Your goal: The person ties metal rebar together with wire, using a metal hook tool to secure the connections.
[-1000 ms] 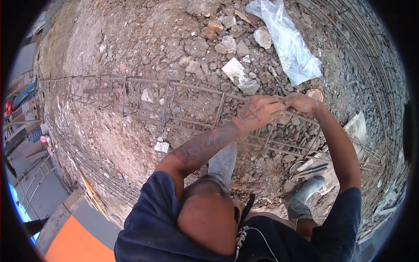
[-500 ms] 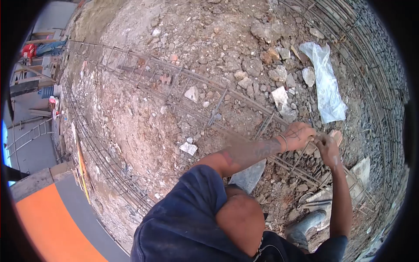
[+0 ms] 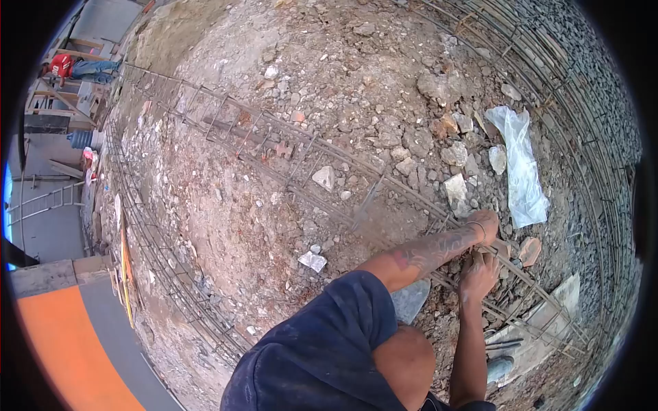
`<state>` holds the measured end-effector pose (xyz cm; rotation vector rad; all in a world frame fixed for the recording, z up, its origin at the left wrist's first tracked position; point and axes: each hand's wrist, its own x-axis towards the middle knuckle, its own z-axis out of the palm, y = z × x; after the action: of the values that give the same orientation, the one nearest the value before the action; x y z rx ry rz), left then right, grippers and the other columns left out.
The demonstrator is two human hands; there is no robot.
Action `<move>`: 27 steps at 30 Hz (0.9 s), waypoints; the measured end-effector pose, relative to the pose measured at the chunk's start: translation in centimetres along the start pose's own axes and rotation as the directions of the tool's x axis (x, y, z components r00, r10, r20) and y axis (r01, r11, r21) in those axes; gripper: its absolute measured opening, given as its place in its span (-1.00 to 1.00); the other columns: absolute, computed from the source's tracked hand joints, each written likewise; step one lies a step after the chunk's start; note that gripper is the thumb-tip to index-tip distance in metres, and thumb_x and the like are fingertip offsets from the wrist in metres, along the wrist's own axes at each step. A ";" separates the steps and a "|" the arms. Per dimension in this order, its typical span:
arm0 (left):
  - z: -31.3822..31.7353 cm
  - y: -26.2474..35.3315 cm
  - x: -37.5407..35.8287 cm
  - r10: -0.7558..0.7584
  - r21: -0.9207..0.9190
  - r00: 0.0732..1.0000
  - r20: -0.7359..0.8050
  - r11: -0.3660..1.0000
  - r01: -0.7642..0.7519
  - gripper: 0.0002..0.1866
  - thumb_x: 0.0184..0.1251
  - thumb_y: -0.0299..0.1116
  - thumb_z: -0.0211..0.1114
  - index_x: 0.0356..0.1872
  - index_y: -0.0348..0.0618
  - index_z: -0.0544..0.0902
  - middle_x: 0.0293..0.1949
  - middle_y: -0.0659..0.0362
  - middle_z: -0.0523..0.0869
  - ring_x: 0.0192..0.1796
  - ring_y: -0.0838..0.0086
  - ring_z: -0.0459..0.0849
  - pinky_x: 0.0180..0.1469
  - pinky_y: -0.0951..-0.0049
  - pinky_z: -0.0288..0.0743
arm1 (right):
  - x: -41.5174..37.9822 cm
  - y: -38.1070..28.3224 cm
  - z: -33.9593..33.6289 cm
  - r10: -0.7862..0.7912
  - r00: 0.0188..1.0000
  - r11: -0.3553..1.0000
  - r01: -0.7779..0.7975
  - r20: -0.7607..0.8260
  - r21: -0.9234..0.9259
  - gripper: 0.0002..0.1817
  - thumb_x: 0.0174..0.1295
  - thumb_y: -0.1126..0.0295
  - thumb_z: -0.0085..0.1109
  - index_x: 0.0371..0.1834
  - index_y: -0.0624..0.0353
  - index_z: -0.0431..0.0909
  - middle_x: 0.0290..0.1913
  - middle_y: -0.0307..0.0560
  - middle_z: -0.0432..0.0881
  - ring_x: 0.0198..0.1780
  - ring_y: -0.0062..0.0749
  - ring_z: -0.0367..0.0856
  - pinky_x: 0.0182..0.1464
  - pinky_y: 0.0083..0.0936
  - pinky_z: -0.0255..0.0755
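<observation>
A long rebar cage, made of thin bars with square ties, runs diagonally across the rubble. My left hand, at the end of a tattooed forearm, is closed at the cage's upper bar; its fingertips are largely hidden. Just below it, my right hand has its fingers curled against the same part of the cage. Whatever those fingers pinch is too small to make out. A reddish stone or brick piece lies beside the hands. Under my left forearm rests a grey flat piece.
Clear plastic sheeting lies on the stony ground. More rebar lines the right, and another cage runs along the left. A pale board sits below the cage's near end. A person in red is far off at upper left.
My right hand has shifted from the cage's outer side to below the upper bar, under my left hand. The view has tilted, so the scene sits lower and farther right.
</observation>
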<state>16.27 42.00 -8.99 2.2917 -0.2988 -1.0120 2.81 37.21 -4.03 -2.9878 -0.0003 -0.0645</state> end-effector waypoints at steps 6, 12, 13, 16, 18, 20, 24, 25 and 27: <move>-2.0 -1.4 -1.1 0.105 -0.135 0.714 -0.692 0.953 -0.271 -0.93 0.04 -0.48 0.24 -0.55 -0.24 0.62 -0.46 -0.17 0.64 -0.33 -0.09 0.65 -0.26 0.07 0.54 | -0.9 1.4 -4.0 0.100 0.990 0.978 -0.081 -0.095 0.192 -0.68 0.13 0.37 0.24 -0.04 0.20 0.59 -0.13 0.08 0.52 -0.03 -0.01 0.48 0.05 -0.18 0.36; -13.1 -0.5 -3.8 0.068 -0.152 0.433 -0.899 0.879 -0.452 -0.56 0.19 -0.19 0.38 -0.02 -0.29 0.55 -0.06 -0.08 0.62 0.01 0.15 0.60 0.07 0.22 0.46 | -10.6 18.1 -7.4 0.648 0.760 0.760 -0.640 -0.057 0.111 -0.61 0.18 0.41 0.12 0.10 0.19 0.48 0.06 0.15 0.50 0.11 0.06 0.45 0.12 -0.19 0.36; -13.6 -0.2 -4.2 0.136 -0.009 0.361 -0.923 0.929 -0.371 -0.43 0.17 -0.11 0.40 0.08 -0.30 0.50 0.08 -0.13 0.55 0.14 0.10 0.52 0.20 0.18 0.39 | -12.8 19.7 -6.7 0.661 0.748 0.749 -0.652 -0.064 0.114 -0.61 0.18 0.41 0.12 0.10 0.19 0.48 0.06 0.15 0.50 0.11 0.06 0.45 0.12 -0.19 0.36; -12.2 0.8 -7.5 0.448 0.134 0.566 -0.692 0.851 -0.508 -0.34 0.07 -0.12 0.45 0.10 -0.33 0.43 0.16 -0.16 0.43 0.22 0.03 0.41 0.24 0.14 0.30 | -18.1 22.2 -5.2 0.569 0.750 0.818 -0.477 0.337 -0.321 -0.33 0.09 0.45 0.04 0.38 0.03 0.20 0.31 0.05 0.32 0.34 -0.06 0.26 0.34 -0.19 0.18; -8.0 1.0 -10.1 0.620 0.275 0.645 -0.447 0.781 -0.560 -0.19 0.00 0.08 0.46 0.19 -0.26 0.41 0.23 -0.12 0.40 0.33 0.04 0.32 0.34 0.05 0.22 | -19.5 23.2 -4.2 0.435 0.798 0.887 -0.299 0.417 -0.353 -0.30 0.07 0.47 0.05 0.39 0.01 0.19 0.34 0.03 0.30 0.37 -0.08 0.23 0.36 -0.21 0.14; -3.1 1.4 -13.1 0.662 0.344 0.695 -0.281 0.745 -0.571 -0.20 -0.06 0.04 0.50 0.17 -0.21 0.44 0.20 -0.12 0.42 0.28 -0.02 0.35 0.30 -0.01 0.23 | -20.2 22.9 -4.7 0.317 0.798 0.945 -0.217 0.512 -0.246 -0.26 -0.03 0.52 0.04 0.37 0.05 0.23 0.38 0.02 0.25 0.45 -0.13 0.11 0.44 -0.23 0.01; 4.4 -0.3 -16.2 0.592 0.208 0.801 -0.087 0.797 -0.567 -0.38 0.01 -0.09 0.46 0.04 -0.26 0.50 -0.02 -0.09 0.55 0.05 -0.01 0.50 0.14 0.08 0.35 | -22.5 25.5 -4.3 0.180 0.839 0.955 -0.023 0.514 -0.297 -0.34 0.05 0.45 0.09 0.33 0.01 0.26 0.37 -0.03 0.27 0.45 -0.17 0.14 0.45 -0.23 0.01; 4.9 -0.1 -16.3 0.595 0.217 0.799 -0.087 0.794 -0.568 -0.38 0.01 -0.09 0.46 0.04 -0.26 0.50 -0.02 -0.09 0.55 0.05 -0.01 0.50 0.14 0.08 0.35 | -23.0 26.2 -3.8 0.180 0.843 0.956 -0.027 0.507 -0.293 -0.34 0.05 0.45 0.09 0.33 0.01 0.26 0.37 -0.03 0.27 0.45 -0.17 0.14 0.45 -0.23 0.01; 6.0 0.7 -16.6 0.308 0.175 0.947 0.094 0.931 -0.321 -0.46 0.07 -0.07 0.42 -0.05 -0.29 0.55 -0.21 -0.08 0.64 -0.11 -0.01 0.60 -0.03 0.09 0.45 | -24.2 27.6 -3.2 0.113 0.873 0.955 0.038 0.475 -0.295 -0.40 0.02 0.43 0.14 0.23 0.03 0.32 0.33 -0.04 0.31 0.42 -0.18 0.18 0.43 -0.23 0.03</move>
<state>0.62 45.87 -1.86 2.2795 -0.7940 -0.9251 -21.45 9.55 -6.16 -3.2026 0.0112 0.7643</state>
